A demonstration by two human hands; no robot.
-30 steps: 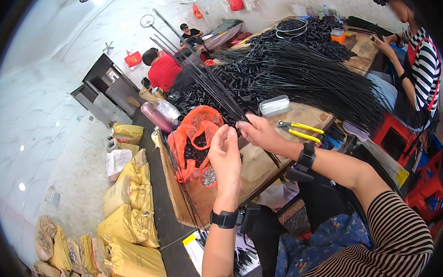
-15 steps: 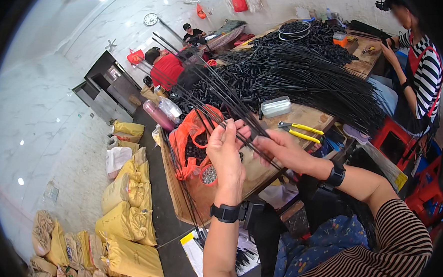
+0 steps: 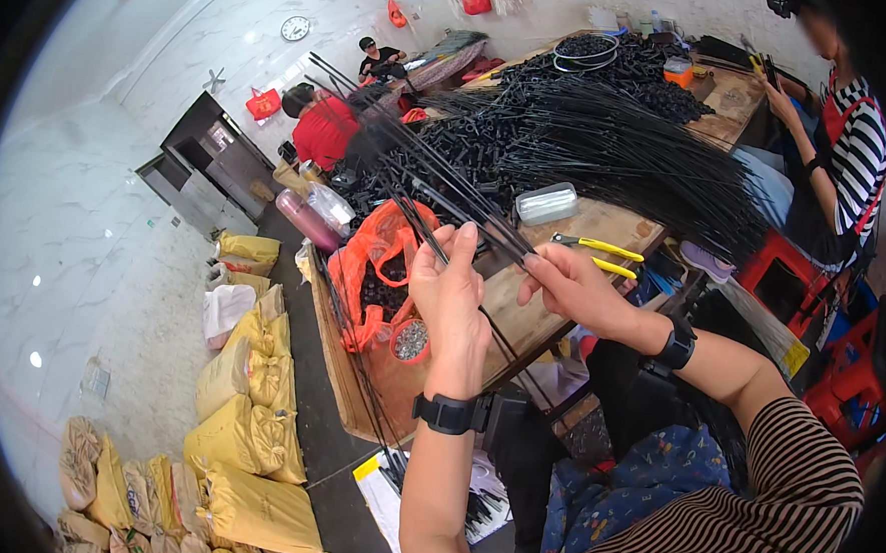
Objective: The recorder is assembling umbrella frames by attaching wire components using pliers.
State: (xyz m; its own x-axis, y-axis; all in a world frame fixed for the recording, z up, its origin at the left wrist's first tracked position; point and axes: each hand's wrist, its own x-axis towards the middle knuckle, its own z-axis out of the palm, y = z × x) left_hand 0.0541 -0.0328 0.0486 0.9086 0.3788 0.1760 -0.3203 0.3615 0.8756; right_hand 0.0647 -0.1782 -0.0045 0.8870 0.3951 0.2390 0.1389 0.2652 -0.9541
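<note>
Wearer's two hands (image 3: 444,295) (image 3: 582,296), one clock (image 3: 295,28)

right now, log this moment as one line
left hand: holds rods | right hand: holds rods | pliers: at table edge | orange bag: on table, left of hands

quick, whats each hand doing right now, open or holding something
Left hand: closed, holding black rods.
Right hand: closed, holding a rod bundle near its end.

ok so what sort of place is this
Probably a small hand-assembly workshop: long black rods and small black parts lie heaped on a wooden table, with yellow-handled pliers on it and bulging yellow sacks stacked on the floor.
</note>
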